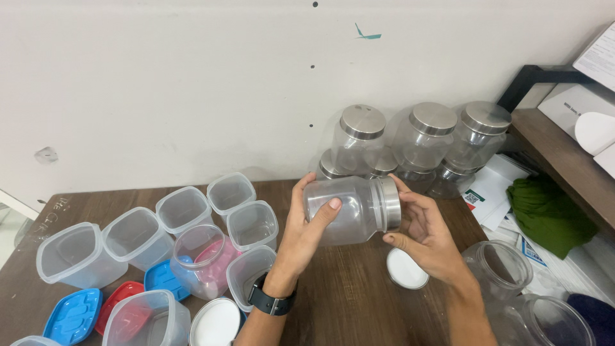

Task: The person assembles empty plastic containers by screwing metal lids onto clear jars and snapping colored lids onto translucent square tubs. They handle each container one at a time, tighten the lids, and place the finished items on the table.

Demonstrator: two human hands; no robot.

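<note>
Dark wooden bench [359, 301] beneath a clear jar [349, 210], held sideways above it. The left hand [304, 234] is wrapped around the body, fingers closed; the right hand [426, 234] is curled on the steel lid [389, 204]. Lidded jars [423, 144] are stacked behind.

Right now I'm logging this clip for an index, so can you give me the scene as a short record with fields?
Setting: dark wooden table against a white wall
Left hand: left hand grips the body of a clear jar held sideways
Right hand: right hand, fingers around the jar's metal lid
Wrist: black watch on the left
Behind: stacked lidded jars
Left side: open square plastic containers, blue lid, red lid
Below jar: white lid
</note>
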